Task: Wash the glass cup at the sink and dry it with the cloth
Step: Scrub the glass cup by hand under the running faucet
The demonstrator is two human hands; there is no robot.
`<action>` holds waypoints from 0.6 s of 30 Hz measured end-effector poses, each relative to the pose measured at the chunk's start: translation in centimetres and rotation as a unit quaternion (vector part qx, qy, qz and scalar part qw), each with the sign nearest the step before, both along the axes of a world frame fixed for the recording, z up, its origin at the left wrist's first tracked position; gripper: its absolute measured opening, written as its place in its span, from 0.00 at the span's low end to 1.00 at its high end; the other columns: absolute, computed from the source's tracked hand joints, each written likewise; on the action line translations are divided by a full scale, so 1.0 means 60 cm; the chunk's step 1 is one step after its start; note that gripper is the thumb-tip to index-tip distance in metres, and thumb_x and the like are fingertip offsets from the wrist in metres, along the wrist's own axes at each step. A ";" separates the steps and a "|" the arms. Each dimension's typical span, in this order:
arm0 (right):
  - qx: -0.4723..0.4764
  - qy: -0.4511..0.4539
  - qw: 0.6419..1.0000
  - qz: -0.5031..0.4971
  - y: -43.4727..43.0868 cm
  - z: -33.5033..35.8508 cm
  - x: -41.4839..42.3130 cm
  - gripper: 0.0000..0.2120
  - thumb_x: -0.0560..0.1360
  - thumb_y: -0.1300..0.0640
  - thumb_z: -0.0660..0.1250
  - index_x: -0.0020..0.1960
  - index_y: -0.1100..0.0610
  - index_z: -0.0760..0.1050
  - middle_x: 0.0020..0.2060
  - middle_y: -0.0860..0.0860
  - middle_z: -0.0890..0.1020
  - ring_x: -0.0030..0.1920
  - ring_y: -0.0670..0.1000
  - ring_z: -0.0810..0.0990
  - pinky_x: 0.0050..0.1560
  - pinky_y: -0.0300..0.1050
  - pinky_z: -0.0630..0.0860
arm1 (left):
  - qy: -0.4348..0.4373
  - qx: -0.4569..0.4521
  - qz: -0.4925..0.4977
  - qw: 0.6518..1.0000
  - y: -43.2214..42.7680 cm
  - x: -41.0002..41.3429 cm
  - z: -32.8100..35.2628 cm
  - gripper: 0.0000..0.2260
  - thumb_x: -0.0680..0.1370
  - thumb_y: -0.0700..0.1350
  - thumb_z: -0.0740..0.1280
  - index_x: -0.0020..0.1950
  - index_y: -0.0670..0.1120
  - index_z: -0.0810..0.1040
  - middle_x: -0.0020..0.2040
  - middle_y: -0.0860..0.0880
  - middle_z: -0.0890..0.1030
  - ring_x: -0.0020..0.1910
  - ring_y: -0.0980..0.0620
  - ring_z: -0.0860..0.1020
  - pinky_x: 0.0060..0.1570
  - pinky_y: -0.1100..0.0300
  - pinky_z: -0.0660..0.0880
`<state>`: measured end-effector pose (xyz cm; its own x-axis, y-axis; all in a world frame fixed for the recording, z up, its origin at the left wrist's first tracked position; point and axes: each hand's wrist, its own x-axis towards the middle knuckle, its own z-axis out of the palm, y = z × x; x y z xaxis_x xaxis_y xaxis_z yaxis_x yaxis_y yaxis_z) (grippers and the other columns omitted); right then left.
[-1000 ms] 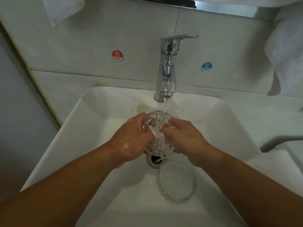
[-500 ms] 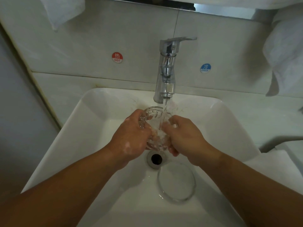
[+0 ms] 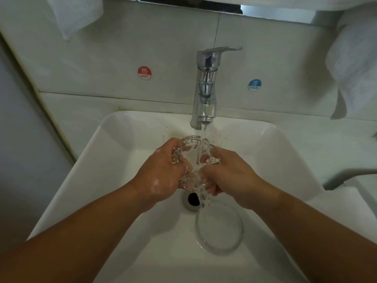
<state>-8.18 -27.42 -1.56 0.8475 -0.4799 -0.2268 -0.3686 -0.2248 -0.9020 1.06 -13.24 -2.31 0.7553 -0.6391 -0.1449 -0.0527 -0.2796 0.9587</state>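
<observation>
Glass cup (image 3: 193, 160) between hands, inside sink (image 3: 114, 152) walls.

Both hands' fingers (image 3: 184, 167) hide the glass cup (image 3: 191, 158) sides; towel (image 3: 355, 64) cut off at right edge.

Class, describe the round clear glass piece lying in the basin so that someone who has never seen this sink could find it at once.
Start at the white sink under the chrome tap and find the drain at its bottom. Just nearer the person than the drain lies the glass disc, flat on the basin floor. Unlike the ribbed glass cup held under the running water, it is smooth, shallow and untouched by either hand.
</observation>
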 end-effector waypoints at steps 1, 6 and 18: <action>-0.010 0.000 1.000 0.000 -0.002 -0.004 0.000 0.03 0.78 0.60 0.66 0.47 0.56 0.79 0.28 0.51 0.81 0.25 0.48 0.78 0.29 0.43 0.76 | 0.002 0.000 0.000 1.000 0.000 0.000 0.001 0.18 0.81 0.32 0.64 0.61 0.54 0.78 0.50 0.47 0.85 0.49 0.46 0.86 0.47 0.45 0.86; -0.154 0.006 0.988 0.014 0.000 -0.012 0.006 0.08 0.82 0.52 0.61 0.54 0.54 0.76 0.37 0.51 0.82 0.31 0.49 0.79 0.35 0.47 0.78 | -0.003 0.010 0.009 1.000 -0.002 -0.004 0.006 0.17 0.80 0.32 0.64 0.62 0.52 0.76 0.52 0.46 0.84 0.49 0.46 0.86 0.49 0.45 0.86; 0.089 -0.017 0.996 -0.008 0.014 0.000 0.004 0.04 0.80 0.61 0.66 0.55 0.58 0.76 0.37 0.56 0.81 0.28 0.52 0.79 0.31 0.47 0.78 | -0.081 0.006 0.057 0.995 -0.006 -0.015 0.009 0.17 0.79 0.40 0.69 0.67 0.52 0.73 0.54 0.54 0.81 0.51 0.54 0.82 0.48 0.59 0.83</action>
<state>-7.94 -26.59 -1.55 0.8490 -0.4477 -0.2807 -0.3393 -0.0547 -0.9391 0.19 -13.61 -1.77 0.8365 -0.5475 -0.0217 -0.1744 -0.3035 0.9367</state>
